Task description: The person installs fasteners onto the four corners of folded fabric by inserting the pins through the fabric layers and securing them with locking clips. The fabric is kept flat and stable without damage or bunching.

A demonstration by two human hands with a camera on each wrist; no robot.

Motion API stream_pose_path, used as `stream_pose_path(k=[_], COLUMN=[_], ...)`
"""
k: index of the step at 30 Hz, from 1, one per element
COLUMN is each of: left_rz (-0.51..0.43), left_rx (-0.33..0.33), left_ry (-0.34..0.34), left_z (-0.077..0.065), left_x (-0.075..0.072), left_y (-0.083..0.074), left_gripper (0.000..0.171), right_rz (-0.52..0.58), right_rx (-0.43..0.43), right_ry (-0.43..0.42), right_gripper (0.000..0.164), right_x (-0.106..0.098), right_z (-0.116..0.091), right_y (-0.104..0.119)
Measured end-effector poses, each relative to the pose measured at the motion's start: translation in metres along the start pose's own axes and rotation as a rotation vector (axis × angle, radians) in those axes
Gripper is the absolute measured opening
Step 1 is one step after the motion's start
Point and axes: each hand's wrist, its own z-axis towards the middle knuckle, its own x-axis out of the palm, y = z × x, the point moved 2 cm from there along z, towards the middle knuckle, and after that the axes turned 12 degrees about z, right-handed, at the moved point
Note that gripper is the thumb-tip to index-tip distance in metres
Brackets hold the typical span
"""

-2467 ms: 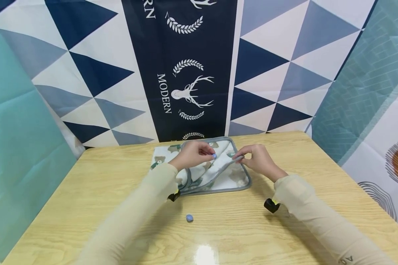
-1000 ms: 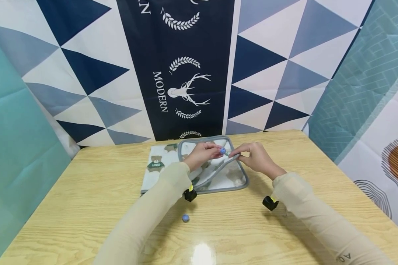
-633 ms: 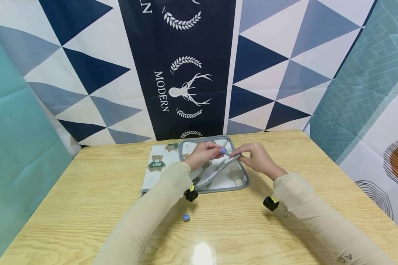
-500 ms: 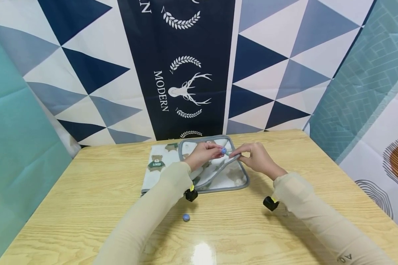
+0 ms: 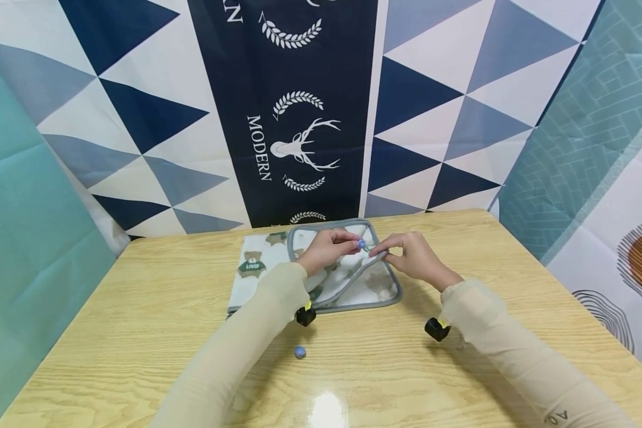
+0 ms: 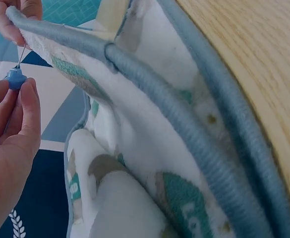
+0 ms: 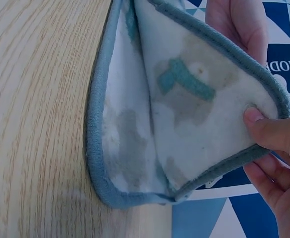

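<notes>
Towel: white bear-print towel [image 5: 353, 279] with grey piping lies on the worktop [image 5: 139, 309] under both hands, one corner lifted off the lower layers.
Left hand: left hand [image 5: 326, 249] pinches a blue-headed pin [image 5: 361, 243] between thumb and fingertips, just beside the raised corner; in the left wrist view the pin's thin shaft runs from its blue head [image 6: 16, 79] up to the piped edge.
Right hand: right hand [image 5: 414, 255] grips the lifted corner of the towel, thumb on the printed face [image 7: 254, 116], other fingers curled behind the piping.
Between the hands: the pin head sits in the narrow gap, with the two hands' fingertips near each other.
Near the left forearm: a second blue pin head [image 5: 299, 352] lies loose on the worktop, well apart from the towel's near edge.
Wrists: small black cameras are strapped under each beige sleeve [image 5: 246, 339].
Beyond the hands: a backdrop [image 5: 299, 119] of blue and white triangles bears a deer emblem and the word MODERN.
</notes>
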Motion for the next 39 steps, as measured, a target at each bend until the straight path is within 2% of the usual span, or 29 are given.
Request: stream_pose_path(k=[10, 20, 27, 31, 34, 36, 39], left_rz=[-0.068, -0.047, 0.114, 0.153, 0.167, 0.205, 0.266], left_rx=[-0.006, -0.004, 0.06, 0.08, 0.091, 0.108, 0.185], left_ry=[0.014, 0.029, 0.041, 0.039, 0.01, -0.043, -0.136], left_z=[0.001, -0.001, -0.007, -0.009, -0.009, -0.011, -0.015], left_x=[0.002, 0.001, 0.001, 0.001, 0.001, 0.0, 0.001], left_y=[0.005, 0.004, 0.0, 0.0, -0.001, -0.003, -0.01], left_gripper=[0.027, 0.027, 0.025, 0.026, 0.028, 0.028, 0.022], right_rz=[0.012, 0.015, 0.006, 0.01, -0.007, -0.016, -0.018], right_rx=[-0.005, -0.004, 0.02, 0.047, 0.041, 0.039, 0.039], right_ry=[0.004, 0.0, -0.024, -0.045, -0.065, -0.075, -0.083], right_gripper=[0.024, 0.023, 0.02, 0.016, 0.015, 0.015, 0.014], right_x=[0.002, 0.002, 0.003, 0.003, 0.003, 0.002, 0.002], right_z=[0.0, 0.001, 0.001, 0.002, 0.002, 0.002, 0.002], right_y=[-0.001, -0.001, -0.001, 0.0, 0.001, 0.001, 0.001])
